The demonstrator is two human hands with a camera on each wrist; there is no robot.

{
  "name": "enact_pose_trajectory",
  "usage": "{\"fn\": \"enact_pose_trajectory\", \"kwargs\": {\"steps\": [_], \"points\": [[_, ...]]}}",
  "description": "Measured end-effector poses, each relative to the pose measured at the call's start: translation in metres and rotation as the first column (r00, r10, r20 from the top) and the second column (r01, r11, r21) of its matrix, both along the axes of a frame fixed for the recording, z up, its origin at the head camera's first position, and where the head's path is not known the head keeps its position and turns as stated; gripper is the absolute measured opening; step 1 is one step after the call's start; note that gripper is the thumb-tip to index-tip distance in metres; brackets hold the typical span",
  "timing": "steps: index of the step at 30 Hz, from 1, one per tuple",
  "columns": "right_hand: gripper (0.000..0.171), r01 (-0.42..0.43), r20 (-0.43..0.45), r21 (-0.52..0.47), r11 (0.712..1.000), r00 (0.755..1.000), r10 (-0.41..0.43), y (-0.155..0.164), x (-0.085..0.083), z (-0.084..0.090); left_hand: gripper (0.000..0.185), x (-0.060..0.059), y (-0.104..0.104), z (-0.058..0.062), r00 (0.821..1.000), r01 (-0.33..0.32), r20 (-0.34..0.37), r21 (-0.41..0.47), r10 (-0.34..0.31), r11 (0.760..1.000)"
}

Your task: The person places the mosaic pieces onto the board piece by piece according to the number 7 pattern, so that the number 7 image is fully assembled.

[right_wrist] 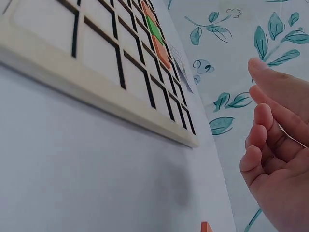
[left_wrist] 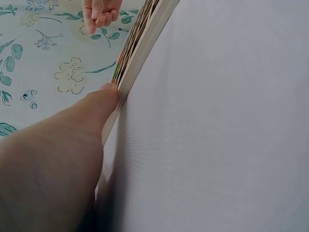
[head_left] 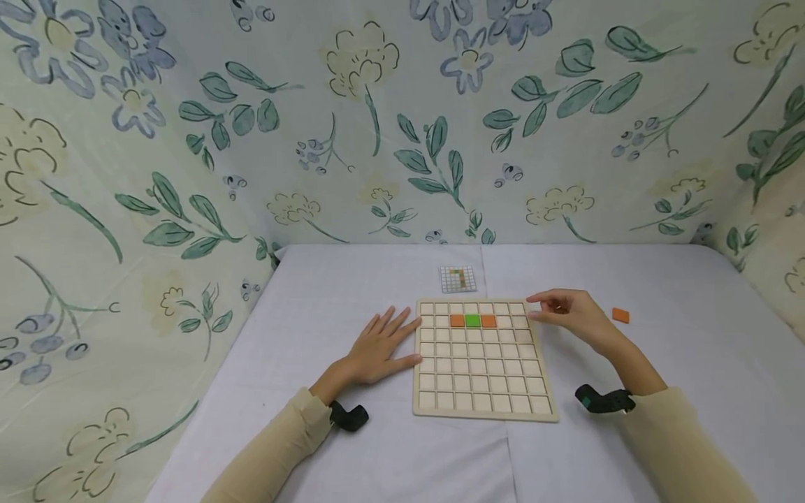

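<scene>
Plainly, the left hand (head_left: 377, 349) lies flat, fingers straight, thumb against the wooden grid board (head_left: 481, 391); the right hand (head_left: 569, 314) hovers loosely curled, holding nothing; only the head view shows the loose orange tile (head_left: 620, 316) whole; the pattern card (head_left: 458, 279) is too small to read.

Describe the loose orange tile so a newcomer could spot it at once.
Start at the wooden grid board on the white table. Look beyond its right edge, past the right hand. The orange tile lies alone on the cloth, unlike the two orange tiles set in the board.
</scene>
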State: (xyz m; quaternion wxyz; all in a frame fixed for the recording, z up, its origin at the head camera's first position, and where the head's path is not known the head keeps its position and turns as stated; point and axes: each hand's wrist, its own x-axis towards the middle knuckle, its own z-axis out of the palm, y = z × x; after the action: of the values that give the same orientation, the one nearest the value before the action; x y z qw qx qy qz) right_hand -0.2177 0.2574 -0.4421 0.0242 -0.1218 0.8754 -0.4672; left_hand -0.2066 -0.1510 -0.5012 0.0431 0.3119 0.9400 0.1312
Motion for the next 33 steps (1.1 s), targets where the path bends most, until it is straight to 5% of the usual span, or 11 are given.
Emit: {"fn": "enact_pose_trajectory", "kwargs": {"steps": [16,33], "points": [[0.045,0.166,-0.066,0.100,0.981,0.985,-0.160,0.072,0.020,-0.009,0.080,0.000,0.001,0.002,1.000,-0.011,0.008,-0.010,0.011,1.000],[0.056,0.243,-0.032,0.170,0.955,0.970,-0.241,0.103,0.025,-0.035,0.081,-0.001,0.000,0.000,1.000,-0.018,0.008,-0.008,0.018,1.000]]}}
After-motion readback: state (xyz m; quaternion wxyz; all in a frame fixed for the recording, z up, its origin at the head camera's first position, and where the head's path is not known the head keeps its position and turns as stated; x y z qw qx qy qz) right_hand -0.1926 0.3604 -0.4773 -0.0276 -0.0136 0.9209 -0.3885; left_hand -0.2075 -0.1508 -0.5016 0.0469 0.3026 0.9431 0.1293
